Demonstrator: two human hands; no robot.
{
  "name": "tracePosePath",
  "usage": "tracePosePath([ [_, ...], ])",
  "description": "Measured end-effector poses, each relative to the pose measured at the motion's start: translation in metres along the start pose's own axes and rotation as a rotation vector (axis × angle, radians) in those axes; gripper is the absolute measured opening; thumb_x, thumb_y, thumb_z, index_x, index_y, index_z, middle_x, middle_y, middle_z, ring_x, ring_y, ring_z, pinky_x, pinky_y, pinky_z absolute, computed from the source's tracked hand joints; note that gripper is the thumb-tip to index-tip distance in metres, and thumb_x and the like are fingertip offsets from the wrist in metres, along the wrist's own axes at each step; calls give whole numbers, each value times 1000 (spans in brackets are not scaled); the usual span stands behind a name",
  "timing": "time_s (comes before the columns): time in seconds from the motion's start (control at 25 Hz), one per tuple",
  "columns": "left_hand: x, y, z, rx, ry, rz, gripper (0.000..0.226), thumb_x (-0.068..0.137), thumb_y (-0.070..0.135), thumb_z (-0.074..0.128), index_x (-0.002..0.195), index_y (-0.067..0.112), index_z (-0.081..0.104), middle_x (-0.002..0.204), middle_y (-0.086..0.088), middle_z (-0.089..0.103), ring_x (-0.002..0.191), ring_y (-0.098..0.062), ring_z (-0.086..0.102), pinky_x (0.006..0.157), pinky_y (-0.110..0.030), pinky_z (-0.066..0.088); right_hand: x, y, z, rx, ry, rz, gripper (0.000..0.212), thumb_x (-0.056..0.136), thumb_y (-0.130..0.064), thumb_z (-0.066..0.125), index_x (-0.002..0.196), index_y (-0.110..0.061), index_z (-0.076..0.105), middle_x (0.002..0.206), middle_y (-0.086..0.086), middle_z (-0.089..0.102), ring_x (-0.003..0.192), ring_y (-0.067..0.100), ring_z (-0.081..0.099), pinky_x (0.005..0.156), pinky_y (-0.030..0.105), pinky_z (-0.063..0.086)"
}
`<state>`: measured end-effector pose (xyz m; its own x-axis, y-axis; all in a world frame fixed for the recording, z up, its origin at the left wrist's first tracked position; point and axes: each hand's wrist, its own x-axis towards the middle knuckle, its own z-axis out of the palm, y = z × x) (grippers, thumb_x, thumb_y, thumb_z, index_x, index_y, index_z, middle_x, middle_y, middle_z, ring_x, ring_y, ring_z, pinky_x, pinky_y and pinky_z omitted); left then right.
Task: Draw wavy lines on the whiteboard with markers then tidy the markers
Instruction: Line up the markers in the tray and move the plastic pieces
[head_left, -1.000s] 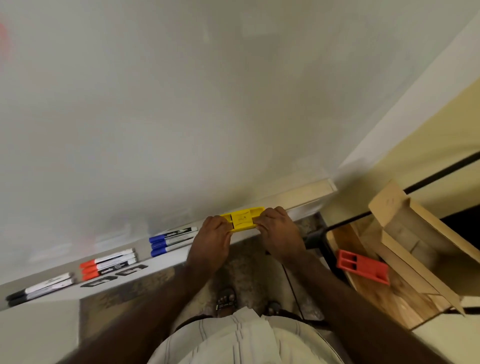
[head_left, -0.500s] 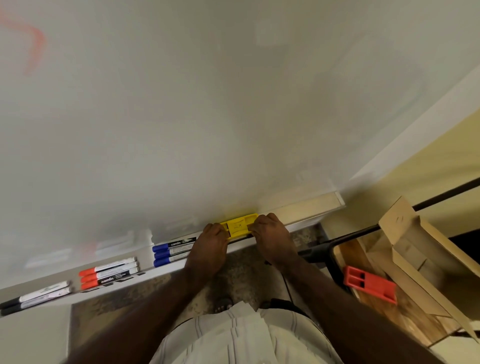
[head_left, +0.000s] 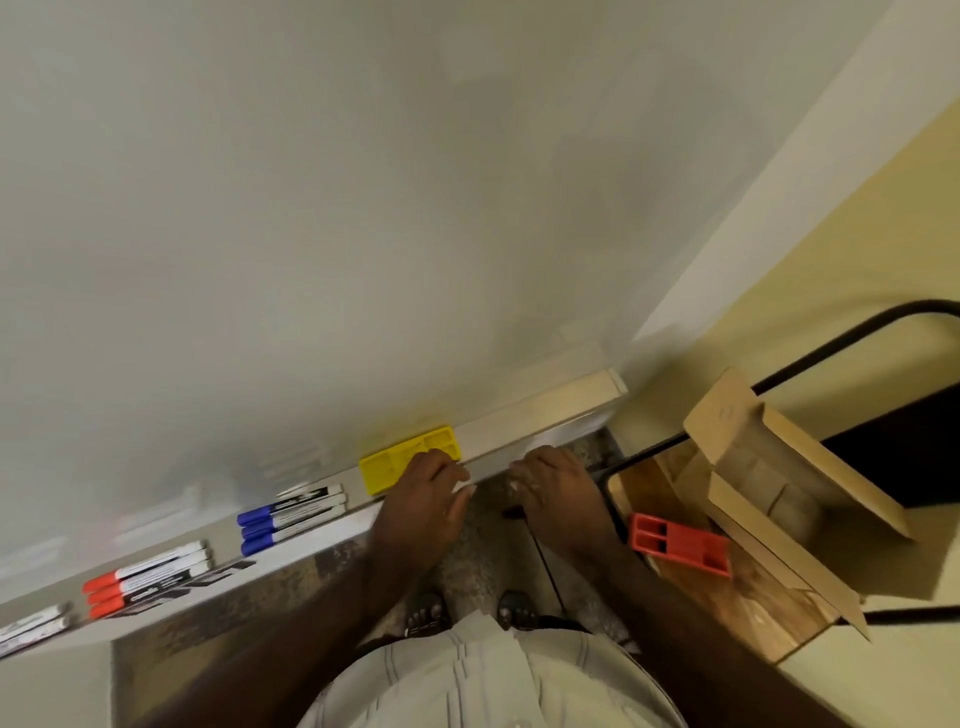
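The whiteboard (head_left: 363, 208) fills the upper view, and its tray ledge (head_left: 545, 410) runs along the bottom edge. A yellow plastic marker holder (head_left: 402, 462) sits on the ledge. My left hand (head_left: 426, 493) hovers at the holder's front right corner with relaxed fingers, holding nothing. My right hand (head_left: 556, 488) is just off the ledge edge to the right, loosely curled and empty. Left along the ledge lie three blue-capped markers (head_left: 291, 519), three red-capped markers (head_left: 145, 579) and black-capped markers (head_left: 31, 631).
A red plastic holder (head_left: 678, 543) lies on a wooden stool top (head_left: 727, 603) at the right, beside an open cardboard box (head_left: 779, 467). A black metal frame (head_left: 831, 343) curves behind it. My feet stand on patterned carpet (head_left: 478, 566) below the ledge.
Both hands have let go of the yellow holder and drawn back from it toward me. The holder stays on the ledge. The camera view shifted.
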<state>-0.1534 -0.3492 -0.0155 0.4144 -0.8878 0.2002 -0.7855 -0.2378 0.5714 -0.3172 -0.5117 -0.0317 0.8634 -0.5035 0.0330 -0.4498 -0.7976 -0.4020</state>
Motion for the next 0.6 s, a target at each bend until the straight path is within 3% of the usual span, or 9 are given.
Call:
tracePosePath([
  [0.16,19,54,44,-98,-112,100,12,97,21,68,105,14,73,101,-2,62,94,-19,56,81,-31,47,-61,41,-34,23,111,251,19,98,-20,67,115,-15,75,116,4,70,110,21,60,100,43,52],
  [0.28,27,90,80,-126,-176,158,19,99,28,64,109,15,73,105,-2,64,98,-20,58,83,-33,51,-104,73,-50,20,116,439,23,101,-25,63,119,-15,73,120,3,68,110,22,62,96,39,52],
  [0.4,31,120,115,-88,-288,227,25,101,32,59,110,14,73,108,-4,65,101,-21,58,85,-37,51,-138,92,-64,35,65,553,35,103,-44,41,117,-26,69,111,-5,69,97,15,67,86,37,58],
  [0.48,31,136,133,-31,-362,288,32,101,36,52,107,13,73,106,-5,66,100,-24,59,85,-40,52,-157,101,-67,47,57,580,49,102,-53,30,114,-25,69,100,-4,71,88,17,68,82,38,58],
  [0.6,32,150,153,23,-399,327,23,100,29,57,101,14,74,102,-5,66,95,-25,59,79,-40,54,-174,116,-68,40,-10,662,28,108,-39,44,123,-26,65,103,-2,72,94,20,69,89,36,55],
])
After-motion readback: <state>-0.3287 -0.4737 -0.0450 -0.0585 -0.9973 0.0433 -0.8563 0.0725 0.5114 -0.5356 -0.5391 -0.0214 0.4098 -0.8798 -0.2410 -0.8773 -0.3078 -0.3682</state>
